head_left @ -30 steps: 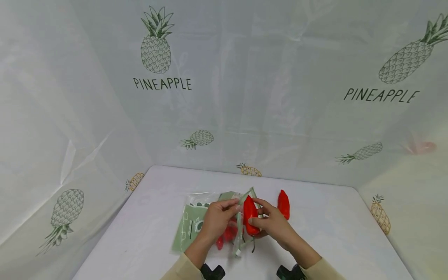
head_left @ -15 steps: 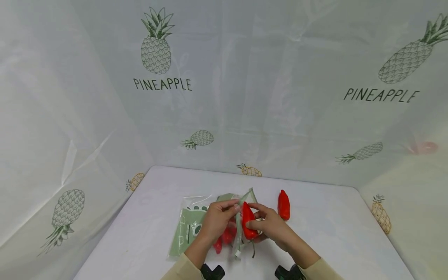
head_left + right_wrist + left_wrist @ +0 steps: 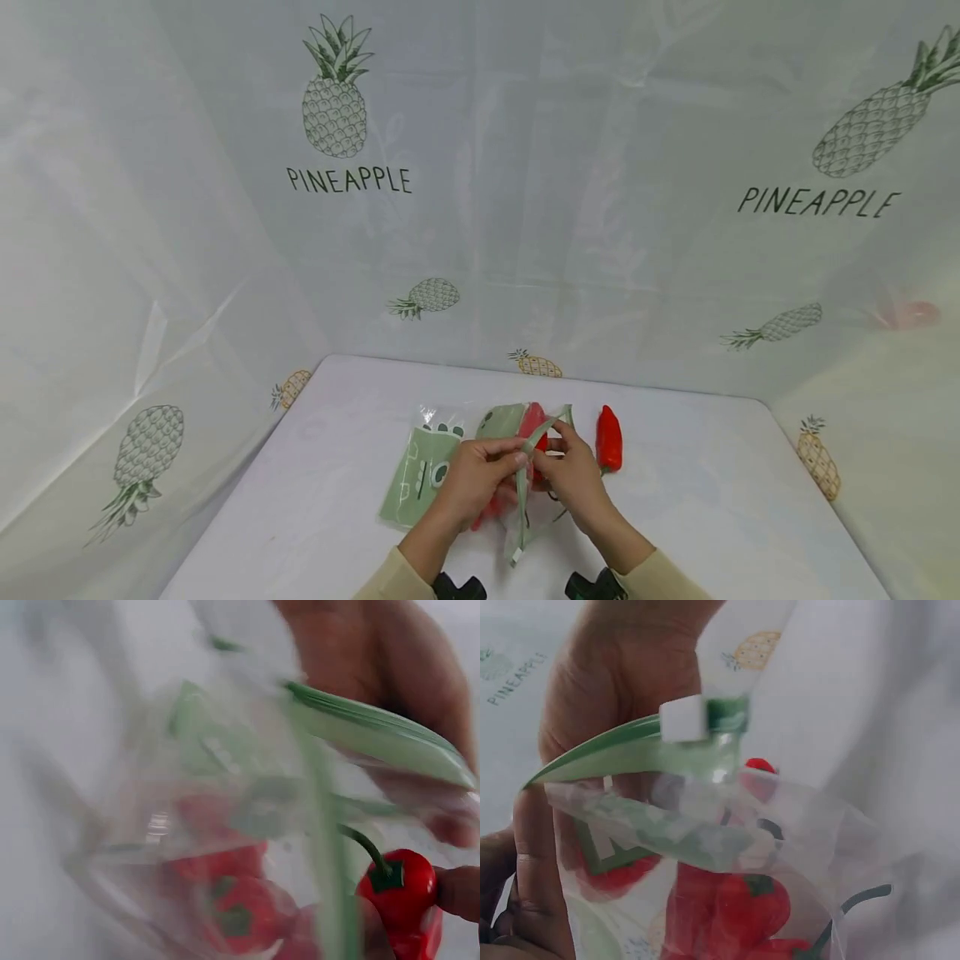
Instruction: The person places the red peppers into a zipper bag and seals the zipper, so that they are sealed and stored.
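My left hand (image 3: 480, 475) pinches the green zip edge of a clear plastic zip bag (image 3: 501, 422), keeping its mouth parted. Several red peppers show through the plastic, one of them green-capped (image 3: 754, 900) in the left wrist view. At the mouth, my right hand (image 3: 573, 475) holds a red pepper (image 3: 405, 892), its curved green stem outward and fingertips against its sides. Part of that pepper is behind the plastic in the head view. A white slider (image 3: 684, 720) sits at one end of the zip.
Another red pepper (image 3: 609, 439) lies on the white table (image 3: 697, 500), beyond the right hand. Left of the hands is clear plastic with a green cartoon face (image 3: 420, 475). A pineapple-print sheet (image 3: 480, 208) surrounds the table.
The pepper in the right hand has moved from in front of the zip edge to partly behind the plastic. The right hand has come closer to the left; the bag has shifted.
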Demonstrator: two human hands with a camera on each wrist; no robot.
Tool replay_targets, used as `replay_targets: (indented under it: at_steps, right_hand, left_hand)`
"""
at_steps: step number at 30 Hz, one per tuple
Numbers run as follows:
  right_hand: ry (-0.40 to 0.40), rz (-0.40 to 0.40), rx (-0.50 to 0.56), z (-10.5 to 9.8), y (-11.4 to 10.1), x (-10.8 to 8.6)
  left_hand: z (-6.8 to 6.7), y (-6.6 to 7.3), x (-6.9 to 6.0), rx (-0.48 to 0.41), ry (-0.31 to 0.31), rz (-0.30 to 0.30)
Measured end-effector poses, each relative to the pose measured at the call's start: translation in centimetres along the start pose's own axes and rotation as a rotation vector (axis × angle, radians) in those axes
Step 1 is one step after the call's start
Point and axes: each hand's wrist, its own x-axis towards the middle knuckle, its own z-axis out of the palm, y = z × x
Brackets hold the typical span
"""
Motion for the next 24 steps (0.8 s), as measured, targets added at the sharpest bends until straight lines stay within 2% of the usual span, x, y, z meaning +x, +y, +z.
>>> replay_targets:
  at_steps: [5, 8, 12, 15, 24]
  right_hand:
    - [0.016, -0.066, -0.099, 0.5, 0.5, -0.3]
    - [-0.026, -0.097, -0.151, 0.5, 0.6, -0.4]
    - [-0.11, -0.181, -0.32, 0.4, 0.7, -0.5]
    - [-0.11, -0.237, -0.393, 0.3, 0.7, -0.4]
    - [0.04, -0.25, -0.198, -1.6, 0.5, 0.1]
  left_hand:
    - [-0.3, 0.4, 0.3, -0.032, 0.046, 0.033]
    - [-0.5, 0.7, 0.5, -0.04, 0.085, 0.039]
    - [-0.8, 1.1, 0.6, -0.046, 0.149, 0.047]
    - [-1.0, 1.1, 0.7, -0.051, 0.18, 0.045]
    - [-1.1, 0.5, 0.9, -0.017, 0.182, 0.014]
